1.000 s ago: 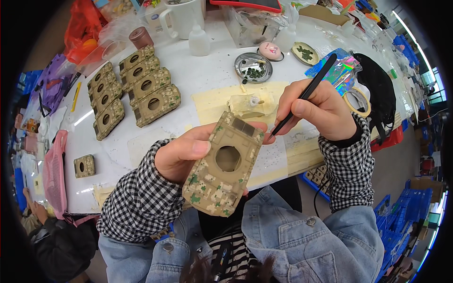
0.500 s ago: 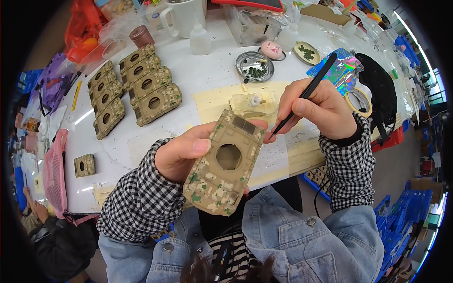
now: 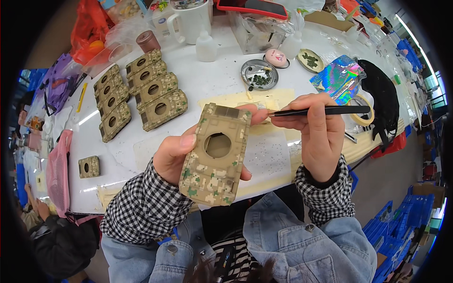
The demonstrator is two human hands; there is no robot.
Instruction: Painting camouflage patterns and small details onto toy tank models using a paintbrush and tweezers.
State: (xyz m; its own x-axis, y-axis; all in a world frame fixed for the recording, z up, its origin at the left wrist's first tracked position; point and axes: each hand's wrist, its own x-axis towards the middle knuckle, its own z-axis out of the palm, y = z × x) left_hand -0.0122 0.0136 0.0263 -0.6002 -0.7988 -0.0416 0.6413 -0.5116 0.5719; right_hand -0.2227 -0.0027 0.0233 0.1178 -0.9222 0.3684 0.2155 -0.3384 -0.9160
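My left hand is closed around a model tank hull in tan and green pixel camouflage, with a round hole in its top. The thumb presses one long side; fingertips show past the other. In my right hand black tweezers lie nearly level, pinched between thumb and fingers. Their tip is at a left fingertip, beside the hull's far end. Whether the tweezers grip a tiny part cannot be made out.
More camouflaged hulls stand in two rows at the left, with a single small piece nearer me. Beyond my hands are a round metal dish of small dark green parts, a second dish, squeeze bottles and a tape roll.
The tweezers have swung from a steep slant to nearly level, and my right hand has turned and lowered. The hull has shifted slightly left and stands more upright in the picture.
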